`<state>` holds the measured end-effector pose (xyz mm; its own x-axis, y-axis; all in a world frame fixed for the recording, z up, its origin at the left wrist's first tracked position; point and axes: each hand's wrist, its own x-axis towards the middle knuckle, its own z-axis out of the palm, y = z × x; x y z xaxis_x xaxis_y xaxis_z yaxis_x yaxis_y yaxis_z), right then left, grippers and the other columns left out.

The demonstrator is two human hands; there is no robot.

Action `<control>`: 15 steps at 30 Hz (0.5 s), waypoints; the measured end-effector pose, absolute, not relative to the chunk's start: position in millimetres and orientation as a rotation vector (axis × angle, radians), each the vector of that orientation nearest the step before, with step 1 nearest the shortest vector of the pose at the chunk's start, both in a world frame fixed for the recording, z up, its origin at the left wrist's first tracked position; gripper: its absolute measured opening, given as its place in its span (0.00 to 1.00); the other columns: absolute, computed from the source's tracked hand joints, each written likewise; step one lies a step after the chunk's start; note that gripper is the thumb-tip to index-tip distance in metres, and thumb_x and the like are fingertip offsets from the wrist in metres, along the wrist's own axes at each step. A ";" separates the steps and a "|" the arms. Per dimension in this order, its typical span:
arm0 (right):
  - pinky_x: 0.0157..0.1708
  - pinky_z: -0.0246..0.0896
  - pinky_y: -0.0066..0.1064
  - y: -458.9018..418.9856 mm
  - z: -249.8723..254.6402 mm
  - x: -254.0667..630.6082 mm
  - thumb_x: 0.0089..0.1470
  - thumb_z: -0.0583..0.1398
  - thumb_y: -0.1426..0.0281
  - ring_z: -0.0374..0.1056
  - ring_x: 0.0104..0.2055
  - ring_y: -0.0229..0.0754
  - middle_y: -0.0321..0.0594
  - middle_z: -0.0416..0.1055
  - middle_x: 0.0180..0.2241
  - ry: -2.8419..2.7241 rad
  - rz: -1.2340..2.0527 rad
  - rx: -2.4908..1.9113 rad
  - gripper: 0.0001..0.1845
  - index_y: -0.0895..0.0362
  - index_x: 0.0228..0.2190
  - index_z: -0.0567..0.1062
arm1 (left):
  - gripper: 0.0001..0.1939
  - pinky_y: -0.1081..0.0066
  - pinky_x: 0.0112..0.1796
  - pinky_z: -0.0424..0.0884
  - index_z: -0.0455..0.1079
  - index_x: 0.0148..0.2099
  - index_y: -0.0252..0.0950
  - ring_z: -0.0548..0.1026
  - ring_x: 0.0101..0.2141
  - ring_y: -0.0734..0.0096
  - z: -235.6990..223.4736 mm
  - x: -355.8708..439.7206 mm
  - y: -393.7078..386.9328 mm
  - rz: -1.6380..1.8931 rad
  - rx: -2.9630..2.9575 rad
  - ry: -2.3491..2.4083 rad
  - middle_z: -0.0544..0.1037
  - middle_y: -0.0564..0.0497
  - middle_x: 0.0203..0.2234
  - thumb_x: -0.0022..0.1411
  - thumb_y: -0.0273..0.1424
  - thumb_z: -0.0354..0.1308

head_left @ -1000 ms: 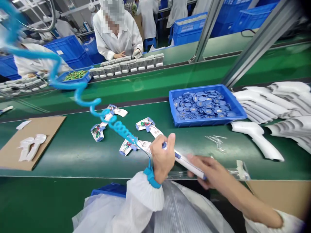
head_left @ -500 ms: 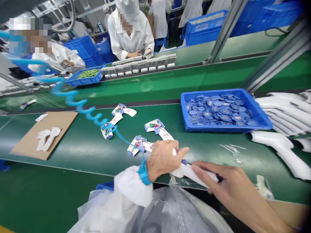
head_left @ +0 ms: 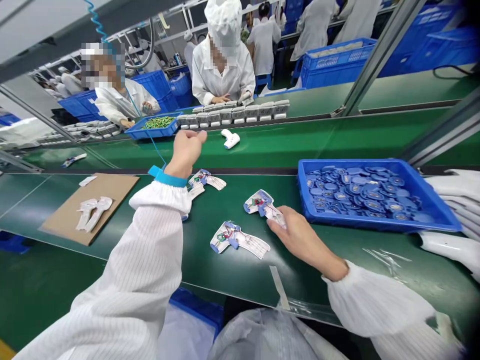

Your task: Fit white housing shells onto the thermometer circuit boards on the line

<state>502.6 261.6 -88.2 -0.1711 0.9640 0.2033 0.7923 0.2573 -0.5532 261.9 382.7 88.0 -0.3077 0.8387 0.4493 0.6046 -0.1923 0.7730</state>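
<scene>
While the green assembly surface (head_left: 210, 272) fills the view, a blue tray (head_left: 304, 200) of blue parts sits at three o'clock. Down at five, the open right hand (head_left: 300, 240) rests its fingertips on a wired, gun-shaped white casing half (head_left: 258, 202). Up at eleven, the left hand (head_left: 185, 152) hangs loosely curled above the belt, nothing showing in it!

The head-worn camera looks forward and down from just above the person's left hand (head_left: 185, 152) and right hand (head_left: 303, 240), close over a green assembly belt (head_left: 210, 270). Its wide view reaches across the line (a co-worker (head_left: 221, 75) sits facing it).
</scene>
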 end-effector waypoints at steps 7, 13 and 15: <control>0.41 0.67 0.36 209.1 -74.3 546.7 0.67 0.54 0.49 0.73 0.42 0.44 0.41 0.77 0.45 -1.784 0.810 -1.265 0.23 0.51 0.51 0.75 | 0.14 0.69 0.41 0.71 0.76 0.44 0.36 0.77 0.39 0.66 -1.0 332.7 266.8 0.629 1.996 1.023 0.81 0.50 0.39 0.57 0.33 0.72; 0.45 0.63 0.40 174.8 -86.2 563.2 0.67 0.58 0.54 0.72 0.44 0.45 0.38 0.80 0.42 -1.657 0.352 -1.362 0.17 0.50 0.39 0.82 | 0.08 0.69 0.35 0.64 0.71 0.38 0.39 0.73 0.34 0.67 -66.3 380.1 211.6 0.704 2.158 1.139 0.78 0.55 0.33 0.63 0.33 0.68; 0.41 0.58 0.40 166.5 -88.1 560.6 0.69 0.57 0.60 0.70 0.39 0.45 0.37 0.79 0.37 -1.737 0.093 -1.392 0.16 0.52 0.35 0.80 | 0.08 0.67 0.35 0.64 0.68 0.39 0.39 0.73 0.34 0.66 -71.1 389.9 202.0 0.685 2.267 1.139 0.77 0.53 0.34 0.67 0.34 0.64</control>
